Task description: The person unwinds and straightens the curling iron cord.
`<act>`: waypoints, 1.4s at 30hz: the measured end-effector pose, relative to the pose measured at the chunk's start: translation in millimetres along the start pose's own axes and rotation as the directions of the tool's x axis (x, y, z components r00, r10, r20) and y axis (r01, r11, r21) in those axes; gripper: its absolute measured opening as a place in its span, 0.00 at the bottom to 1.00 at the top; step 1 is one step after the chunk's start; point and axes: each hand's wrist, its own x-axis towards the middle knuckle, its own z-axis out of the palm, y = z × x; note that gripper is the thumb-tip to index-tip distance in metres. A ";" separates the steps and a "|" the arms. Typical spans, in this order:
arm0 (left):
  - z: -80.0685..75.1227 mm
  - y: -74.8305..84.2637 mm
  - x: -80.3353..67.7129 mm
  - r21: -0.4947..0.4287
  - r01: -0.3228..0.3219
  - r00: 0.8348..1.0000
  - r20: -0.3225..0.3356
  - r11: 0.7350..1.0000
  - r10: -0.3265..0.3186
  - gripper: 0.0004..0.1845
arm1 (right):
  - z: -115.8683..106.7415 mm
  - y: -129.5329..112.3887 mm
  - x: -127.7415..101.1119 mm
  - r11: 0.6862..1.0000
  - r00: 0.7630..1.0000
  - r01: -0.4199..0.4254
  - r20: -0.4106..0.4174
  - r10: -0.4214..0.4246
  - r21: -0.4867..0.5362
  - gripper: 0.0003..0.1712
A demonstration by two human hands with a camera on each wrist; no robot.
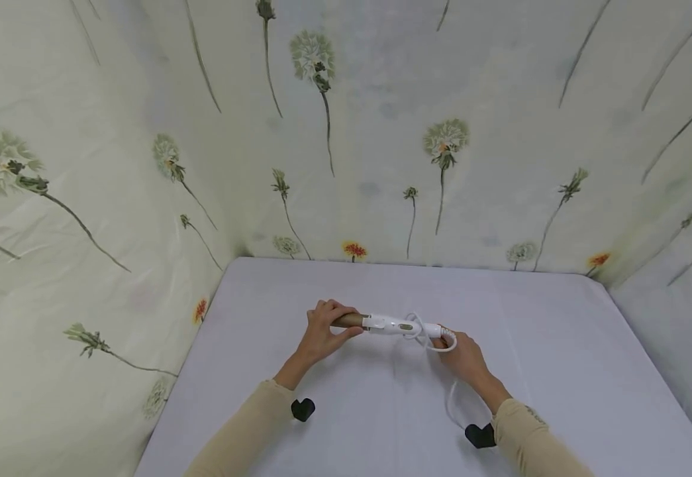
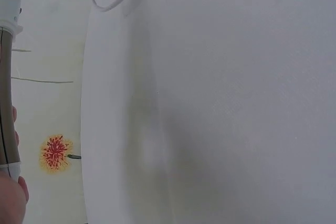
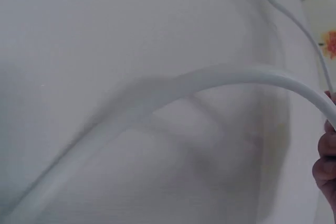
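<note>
A white curling iron (image 1: 389, 324) with a brown barrel (image 1: 348, 320) is held crosswise above the white-covered table. My left hand (image 1: 322, 331) grips the barrel end, thumb below and fingers over the top. In the left wrist view the barrel (image 2: 6, 98) runs along the left edge, with a dark seam down its length. At the handle's other end, my right hand (image 1: 463, 358) holds the white cord (image 1: 449, 343), which loops around the handle. A further length of cord hangs toward the right wrist. The right wrist view shows the cord (image 3: 236, 74) arching close to the camera, beside curled fingers (image 3: 326, 166).
The table (image 1: 298, 285) has a white cover and meets a wall of dandelion-print fabric (image 1: 375, 132) at the back and sides. Black heart-shaped pieces (image 1: 302, 409) sit by both wrists, and the hanging cord passes near the right one (image 1: 480, 436).
</note>
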 end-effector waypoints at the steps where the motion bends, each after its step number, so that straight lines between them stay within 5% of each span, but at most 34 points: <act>1: 2.2 0.3 0.1 0.003 0.007 1.000 0.004 1.000 -0.007 0.19 | 1.5 1.0 -4.6 1.000 1.000 0.001 0.004 0.000 -0.016 0.07; 10: 11.5 0.6 -0.4 0.026 0.033 0.998 -0.047 0.999 -0.032 0.20 | 23.0 2.7 -27.6 0.985 0.992 0.105 0.088 -0.094 -0.135 0.15; 20: 10.2 1.2 6.4 0.046 0.035 0.995 -0.097 0.998 -0.030 0.21 | 31.6 -14.6 -34.1 0.993 0.990 0.121 0.080 -0.120 -0.012 0.15; 28: 8.6 -0.7 11.5 0.044 0.054 0.991 -0.126 0.998 -0.048 0.21 | 31.1 -22.3 -47.3 0.979 0.977 0.202 0.074 -0.201 -0.016 0.19; 35: 9.3 -5.5 8.7 0.062 0.070 0.991 -0.116 0.996 -0.062 0.21 | 26.8 -30.0 -54.7 0.976 0.975 0.211 0.067 -0.214 0.048 0.13; 39: 8.9 -5.6 7.2 0.066 0.077 0.992 -0.106 0.995 -0.070 0.21 | 21.8 -35.2 -57.4 0.950 0.953 0.303 0.000 -0.304 0.071 0.10; 42: 8.4 -4.5 6.2 0.072 0.091 0.992 -0.099 0.993 -0.084 0.21 | 14.6 -39.1 -56.5 0.904 0.907 0.417 -0.096 -0.409 0.095 0.09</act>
